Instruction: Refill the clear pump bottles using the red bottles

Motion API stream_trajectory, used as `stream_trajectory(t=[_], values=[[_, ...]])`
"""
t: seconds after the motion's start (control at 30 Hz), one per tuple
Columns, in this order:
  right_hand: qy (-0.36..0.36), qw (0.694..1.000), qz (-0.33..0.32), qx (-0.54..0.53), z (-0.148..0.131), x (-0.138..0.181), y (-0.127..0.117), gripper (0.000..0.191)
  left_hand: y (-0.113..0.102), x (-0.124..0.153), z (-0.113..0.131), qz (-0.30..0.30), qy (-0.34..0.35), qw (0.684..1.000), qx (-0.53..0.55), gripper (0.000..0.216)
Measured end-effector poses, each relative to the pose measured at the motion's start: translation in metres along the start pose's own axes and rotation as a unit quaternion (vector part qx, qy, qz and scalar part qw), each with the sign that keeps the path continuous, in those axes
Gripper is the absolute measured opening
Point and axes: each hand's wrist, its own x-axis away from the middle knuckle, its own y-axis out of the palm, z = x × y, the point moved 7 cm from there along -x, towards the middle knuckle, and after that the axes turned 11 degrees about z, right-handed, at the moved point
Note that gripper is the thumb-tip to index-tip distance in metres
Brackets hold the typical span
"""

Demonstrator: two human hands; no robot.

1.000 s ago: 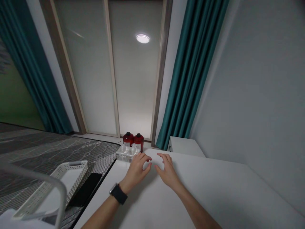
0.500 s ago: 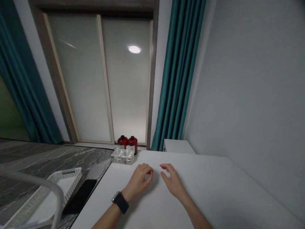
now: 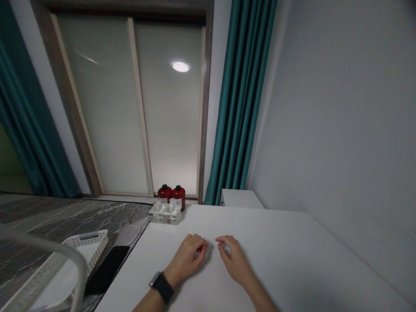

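Observation:
My left hand (image 3: 187,256) is over the white table (image 3: 279,242), its fingers curled towards the thumb in a loose ring. A dark watch (image 3: 161,287) is strapped on that wrist. Facing it across a small gap, my right hand (image 3: 235,262) has its thumb and forefinger drawn close together in a pinch shape. No object shows in either hand, and the two hands do not touch. Beyond the left hand, at the table's far left corner, sits a clear divided tray (image 3: 165,215) holding small whitish items that I cannot make out.
Two red bottles (image 3: 178,195) with dark caps stand behind the tray. Left of the table are a white perforated basket (image 3: 92,238), a flat black item (image 3: 108,268) and a blurred pale curved bar (image 3: 76,260). A white cabinet (image 3: 242,198) is beyond the far edge.
Both hands are slightly lower in view. My right thumb and forefinger have moved closer together; the left hand keeps its curled shape. The whole view has shifted a little.

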Motion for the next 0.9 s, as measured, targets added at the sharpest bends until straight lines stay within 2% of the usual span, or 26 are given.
stream_trajectory(t=[0.2, 0.63, 0.9], values=[[0.009, 1.000, -0.014, 0.026, -0.0002, 0.0009, 0.0013, 0.023, 0.0044, 0.0009, -0.0043, -0.024, -0.017, 1.000, -0.009, 0.015], [0.005, 1.000, -0.021, 0.014, -0.0026, 0.0034, 0.0044, 0.021, 0.0032, -0.0009, -0.0110, -0.008, -0.024, 1.000, 0.009, 0.018], [0.007, 1.000, -0.029, 0.006, -0.0023, 0.0046, 0.0045, 0.023, 0.0043, -0.0011, -0.0105, -0.018, -0.027, 0.999, 0.006, 0.018]])
